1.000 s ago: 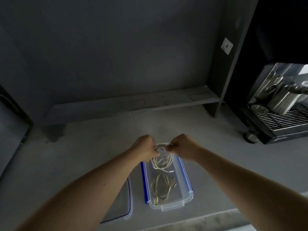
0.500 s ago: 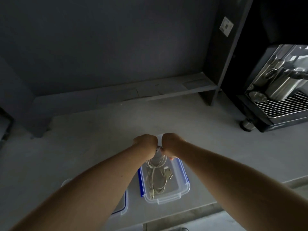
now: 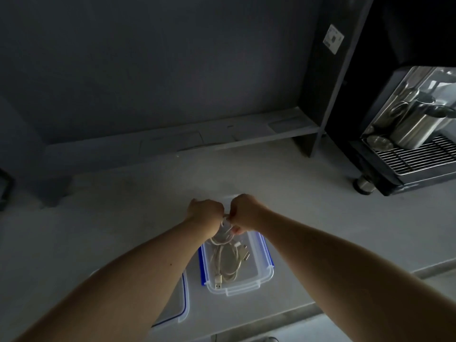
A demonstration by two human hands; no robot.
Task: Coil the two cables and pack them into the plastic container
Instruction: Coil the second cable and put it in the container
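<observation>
A clear plastic container (image 3: 265,275) with blue side clips stands on the grey counter near its front edge. A coiled white cable (image 3: 228,266) with a USB plug lies inside it. My left hand (image 3: 206,213) and my right hand (image 3: 244,212) are side by side over the container's far end, both closed on a second coiled white cable (image 3: 223,234). That coil hangs down from my fingers into the container's far part, over the first cable. The container's far rim is partly hidden by my hands.
The container's lid (image 3: 181,309), clear with a blue seal, lies left of it, mostly under my left forearm. A black coffee machine (image 3: 404,154) with steel jugs and a drip grate stands at the right. A low grey ledge (image 3: 172,141) runs along the wall behind.
My hands have come closer together and lowered the second coil from above the container down into its far end. The view has shifted slightly.
</observation>
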